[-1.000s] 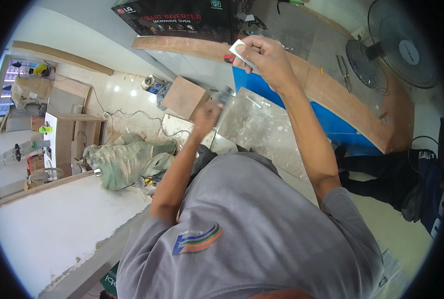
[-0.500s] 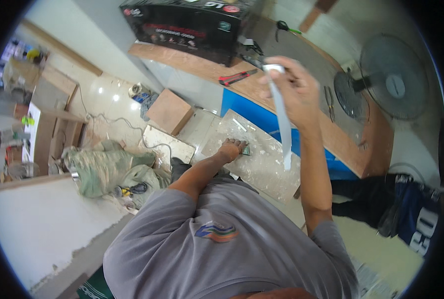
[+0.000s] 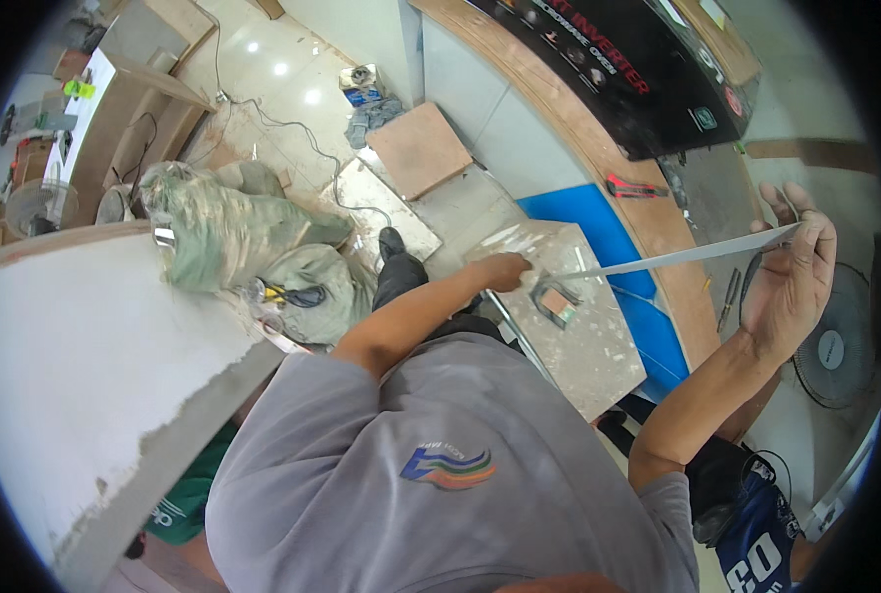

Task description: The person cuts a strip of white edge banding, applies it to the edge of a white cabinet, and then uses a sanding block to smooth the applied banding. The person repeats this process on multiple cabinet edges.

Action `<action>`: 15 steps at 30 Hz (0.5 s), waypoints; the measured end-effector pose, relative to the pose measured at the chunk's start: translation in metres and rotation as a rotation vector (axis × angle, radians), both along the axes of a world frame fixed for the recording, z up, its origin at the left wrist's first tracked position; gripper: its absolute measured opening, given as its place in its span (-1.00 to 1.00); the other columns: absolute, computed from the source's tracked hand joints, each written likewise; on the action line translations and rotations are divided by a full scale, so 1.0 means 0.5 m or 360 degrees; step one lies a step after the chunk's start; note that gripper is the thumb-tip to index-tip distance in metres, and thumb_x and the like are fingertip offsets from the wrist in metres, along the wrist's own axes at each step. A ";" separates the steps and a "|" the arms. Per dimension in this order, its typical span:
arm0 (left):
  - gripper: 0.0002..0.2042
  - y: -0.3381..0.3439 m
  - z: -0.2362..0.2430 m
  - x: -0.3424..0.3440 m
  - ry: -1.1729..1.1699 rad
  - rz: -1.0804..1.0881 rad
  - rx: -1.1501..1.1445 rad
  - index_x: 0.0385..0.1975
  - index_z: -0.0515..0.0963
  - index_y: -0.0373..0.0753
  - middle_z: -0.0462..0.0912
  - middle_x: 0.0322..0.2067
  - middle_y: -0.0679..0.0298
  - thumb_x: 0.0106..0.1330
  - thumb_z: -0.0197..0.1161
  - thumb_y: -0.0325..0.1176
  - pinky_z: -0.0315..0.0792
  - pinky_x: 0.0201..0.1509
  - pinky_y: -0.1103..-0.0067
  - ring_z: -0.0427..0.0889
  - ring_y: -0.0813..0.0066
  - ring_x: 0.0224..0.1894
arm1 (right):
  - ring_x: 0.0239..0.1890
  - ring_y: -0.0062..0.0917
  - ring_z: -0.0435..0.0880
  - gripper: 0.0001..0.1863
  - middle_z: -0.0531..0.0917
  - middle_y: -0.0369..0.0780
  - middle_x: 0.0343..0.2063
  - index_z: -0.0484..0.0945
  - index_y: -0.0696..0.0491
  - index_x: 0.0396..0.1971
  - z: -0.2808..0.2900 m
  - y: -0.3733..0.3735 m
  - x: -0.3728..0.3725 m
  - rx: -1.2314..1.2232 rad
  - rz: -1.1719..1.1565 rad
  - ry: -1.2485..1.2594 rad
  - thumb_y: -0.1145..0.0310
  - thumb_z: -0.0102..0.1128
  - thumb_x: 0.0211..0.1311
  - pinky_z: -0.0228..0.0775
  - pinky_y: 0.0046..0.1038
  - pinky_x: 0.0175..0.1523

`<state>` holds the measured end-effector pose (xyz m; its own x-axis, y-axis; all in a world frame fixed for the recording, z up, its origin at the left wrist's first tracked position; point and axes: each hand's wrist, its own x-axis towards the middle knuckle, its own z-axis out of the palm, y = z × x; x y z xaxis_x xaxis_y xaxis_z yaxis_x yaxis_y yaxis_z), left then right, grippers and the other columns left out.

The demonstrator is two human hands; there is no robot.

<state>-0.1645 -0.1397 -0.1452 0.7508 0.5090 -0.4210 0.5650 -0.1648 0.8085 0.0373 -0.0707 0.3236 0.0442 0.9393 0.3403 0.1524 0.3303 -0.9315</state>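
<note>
And the right hand (image 3: 794,272) pinches one end of the white strip (image 3: 693,257), other fingers loosely spread! The strip runs straight toward the left hand (image 3: 506,270), curled, its hold unclear; red cutter (image 3: 636,188) left of the right hand.

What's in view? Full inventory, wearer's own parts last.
bench: 1, speckled beige, centre
counter: 1, brown-edged, beyond bench
strip: 1, white, stretched over bench
small object: 1, dark with brown and green, on bench
utility knife: 1, red, on counter
carton: 1, black, on counter
pliers: 1, dark, on counter
fans: 2, grey, right and far left
panel: 1, blue, below counter edge
wooden block: 1, brown, floor
sacks: at least 2, green, left
cable: 1, grey, floor
jersey: 1, navy, lower right
left hand: 1, bare, near strip's end; grip unclear
right hand: 1, bare, pinching strip
shirt: 1, grey, lower centre
</note>
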 end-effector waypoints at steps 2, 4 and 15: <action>-0.46 0.062 0.026 -0.172 -0.0200 0.0291 0.0020 0.34 0.49 -0.33 0.56 0.26 -0.12 0.34 0.28 -0.35 0.44 0.38 0.29 0.58 -0.02 0.29 | 0.22 -0.22 0.65 -0.85 0.64 -0.02 0.14 0.55 0.12 -0.07 -0.008 0.043 -0.060 0.0008 -0.0150 0.0088 0.36 0.11 0.61 0.64 -0.30 0.12; -0.45 0.123 0.091 -0.318 -0.0267 0.0707 -0.0233 0.39 0.46 -0.30 0.54 0.32 -0.06 0.41 0.27 -0.27 0.46 0.35 0.30 0.59 0.01 0.28 | 0.18 -0.24 0.67 -0.86 0.64 -0.03 0.12 0.56 0.14 -0.10 -0.013 0.087 -0.138 0.0058 -0.0011 0.0114 0.38 0.13 0.59 0.68 -0.27 0.08; -0.48 0.363 0.620 -0.554 -0.0852 0.0922 0.0858 0.34 0.49 -0.28 0.62 0.21 -0.05 0.44 0.37 -0.22 0.39 0.40 0.24 0.58 -0.04 0.28 | -0.11 -0.39 0.77 -0.83 0.67 -0.09 -0.04 0.61 0.14 -0.16 0.119 0.301 -0.482 0.0344 0.0042 0.0755 0.34 0.33 0.47 0.83 -0.28 -0.10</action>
